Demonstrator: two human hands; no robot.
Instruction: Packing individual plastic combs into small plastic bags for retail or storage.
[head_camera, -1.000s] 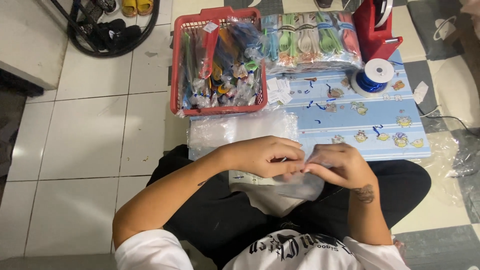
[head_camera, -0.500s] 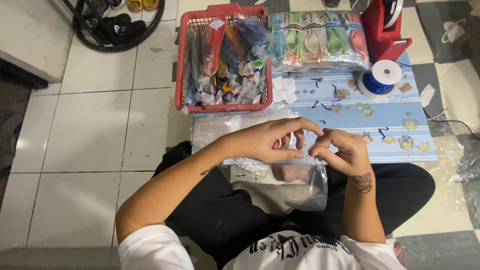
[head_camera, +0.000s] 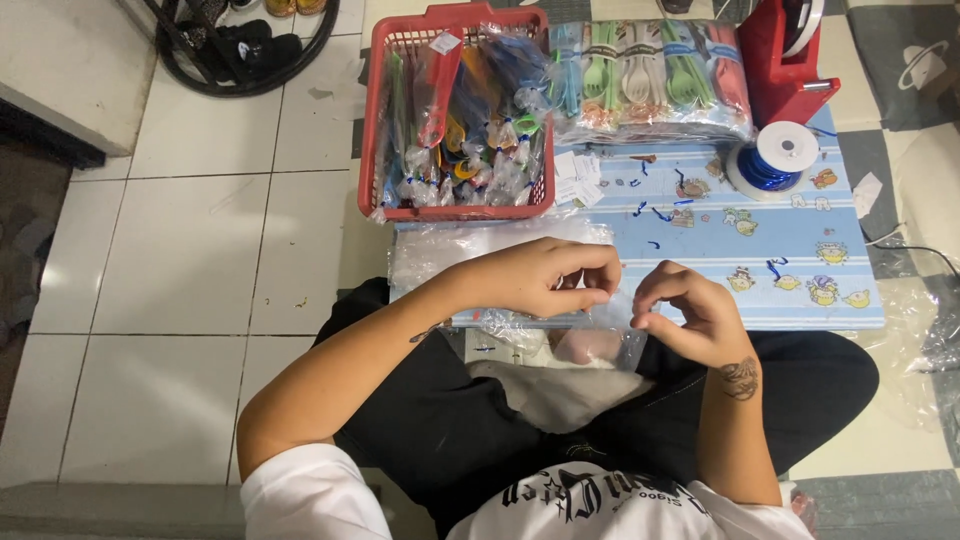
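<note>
Since a moment ago your hands have drawn slightly apart: left hand (head_camera: 545, 280) and right hand (head_camera: 690, 315) each pinch the clear plastic bag (head_camera: 600, 340), hanging between them at the worktop (head_camera: 800, 270) edge.

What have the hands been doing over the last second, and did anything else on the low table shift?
The left hand and right hand rose from the lap and drew slightly apart, pinching open the top of a clear plastic bag that now hangs between them. The red basket, blue wire spool and cutlery packs stayed put.
</note>
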